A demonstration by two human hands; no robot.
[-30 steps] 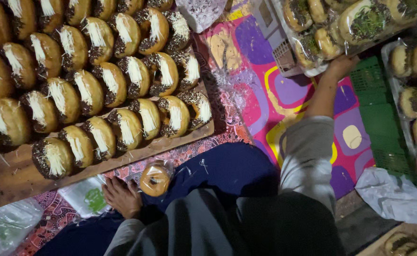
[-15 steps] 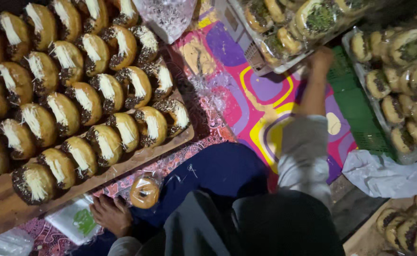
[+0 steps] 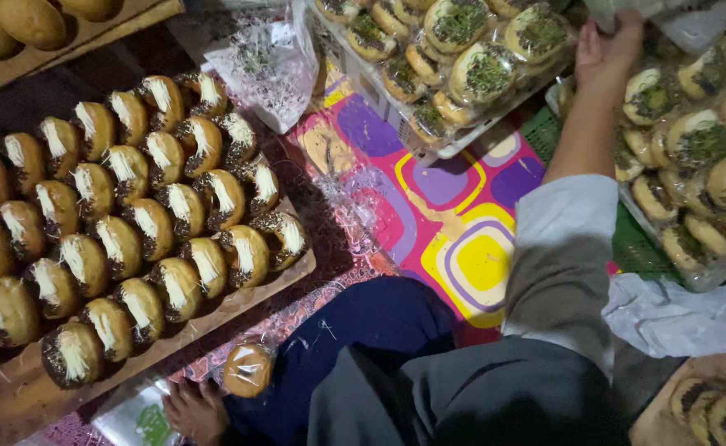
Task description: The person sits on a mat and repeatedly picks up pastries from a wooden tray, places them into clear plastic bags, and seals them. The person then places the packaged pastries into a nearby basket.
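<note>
On the long wooden board (image 3: 239, 301), rows of split brown filled buns (image 3: 132, 239) lie unwrapped. At its near edge the left hand (image 3: 193, 410) rests open beside 1 round bun sealed in clear plastic (image 3: 247, 369). The right hand (image 3: 606, 54) grips a clear bag (image 3: 668, 16) over trays of green-topped buns (image 3: 478, 58) on the bright patterned mat (image 3: 462, 239).

The buns (image 3: 156, 231) on the brown wooden board (image 3: 16, 396) are golden brown, each split by a white stripe of filling with dark sprinkles at the edges. The mat (image 3: 454, 223) shows rounded squares in purple, yellow, magenta and white. Wrapped pastries (image 3: 487, 74) at the top edge carry green and dark topping. The sleeve (image 3: 565, 239) is pale grey-white; the lap cloth (image 3: 363, 330) is dark blue. One bagged bun (image 3: 247, 370) is orange-brown.
</note>
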